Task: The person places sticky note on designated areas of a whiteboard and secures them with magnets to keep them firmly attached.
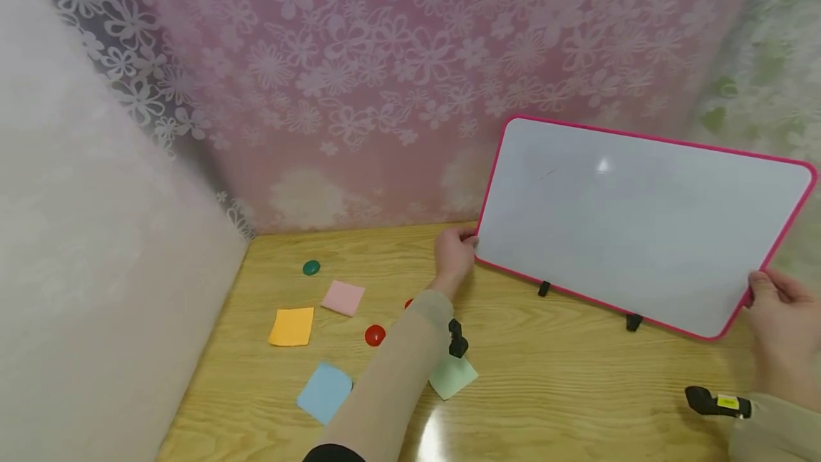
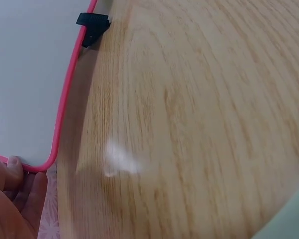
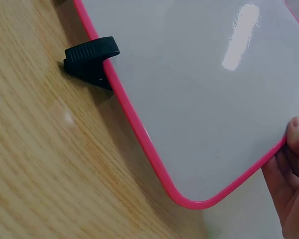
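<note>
A whiteboard (image 1: 641,219) with a pink frame stands tilted back on the right half of the table. Two black clips (image 1: 544,289) grip its lower edge. My left hand (image 1: 454,257) pinches the frame close to the lower left corner, thumb on the front, as the left wrist view also shows. At the opposite short side, my right hand (image 1: 784,309) grips the frame above the lower right corner. In the right wrist view its thumb lies on the white face and the fingers (image 3: 284,184) go behind the board.
Left of my left arm lie an orange note (image 1: 291,326), a pink note (image 1: 343,298), a blue note (image 1: 325,392), a green magnet (image 1: 311,267) and a red magnet (image 1: 375,335). A pale green note (image 1: 452,376) shows beside my sleeve. A flowered curtain (image 1: 359,91) hangs behind the table (image 1: 551,391).
</note>
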Demonstrator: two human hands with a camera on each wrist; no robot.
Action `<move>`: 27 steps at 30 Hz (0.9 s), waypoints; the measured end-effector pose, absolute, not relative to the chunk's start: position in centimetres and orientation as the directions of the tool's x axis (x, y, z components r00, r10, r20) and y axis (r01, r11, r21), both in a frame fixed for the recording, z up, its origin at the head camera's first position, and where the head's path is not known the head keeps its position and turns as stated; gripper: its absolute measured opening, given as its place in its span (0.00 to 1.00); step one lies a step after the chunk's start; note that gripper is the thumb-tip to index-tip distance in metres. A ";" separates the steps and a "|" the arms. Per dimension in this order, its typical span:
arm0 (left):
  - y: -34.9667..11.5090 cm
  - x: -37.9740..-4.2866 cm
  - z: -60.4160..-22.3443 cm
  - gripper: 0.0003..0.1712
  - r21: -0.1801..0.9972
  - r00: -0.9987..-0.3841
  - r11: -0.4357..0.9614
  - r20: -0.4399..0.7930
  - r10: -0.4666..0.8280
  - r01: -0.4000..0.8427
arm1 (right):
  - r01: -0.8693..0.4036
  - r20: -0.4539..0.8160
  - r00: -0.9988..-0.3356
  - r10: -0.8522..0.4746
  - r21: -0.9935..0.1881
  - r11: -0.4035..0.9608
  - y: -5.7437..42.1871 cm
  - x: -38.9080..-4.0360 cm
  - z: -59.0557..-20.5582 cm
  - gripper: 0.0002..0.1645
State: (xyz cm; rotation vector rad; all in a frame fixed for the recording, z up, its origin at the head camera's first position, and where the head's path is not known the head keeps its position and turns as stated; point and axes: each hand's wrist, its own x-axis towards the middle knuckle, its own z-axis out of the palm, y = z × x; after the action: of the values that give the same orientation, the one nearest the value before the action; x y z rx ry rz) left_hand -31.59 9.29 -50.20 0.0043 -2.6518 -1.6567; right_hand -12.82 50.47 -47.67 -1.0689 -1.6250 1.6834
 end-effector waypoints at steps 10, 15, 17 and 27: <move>8.6 -31.7 -50.2 0.07 0.884 -1.000 0.468 0.016 -0.010 0.010 | 0.070 -0.162 -0.509 0.846 -0.987 -0.147 50.3 -13.6 -47.3 0.14; 7.7 -32.0 -50.1 0.05 0.872 -1.000 0.490 -0.001 0.018 0.008 | 0.037 -0.178 -0.550 0.816 -0.981 -0.189 50.0 -14.0 -47.1 0.13; 7.3 -31.9 -50.0 0.05 0.872 -0.999 0.490 -0.011 0.034 0.008 | 0.046 -0.180 -0.562 0.807 -0.981 -0.187 49.9 -14.3 -47.1 0.13; 5.8 -31.1 -49.8 0.05 0.869 -0.994 0.491 -0.006 0.112 0.050 | 0.053 -0.199 -0.603 0.772 -0.976 -0.210 50.1 -15.1 -46.9 0.20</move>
State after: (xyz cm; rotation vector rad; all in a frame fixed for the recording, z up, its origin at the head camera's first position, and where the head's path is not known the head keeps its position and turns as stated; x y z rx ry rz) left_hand -31.12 5.75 -49.76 -0.1500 -2.7659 -1.6092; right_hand -15.12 50.10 -46.92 -0.9773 -1.5476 1.8658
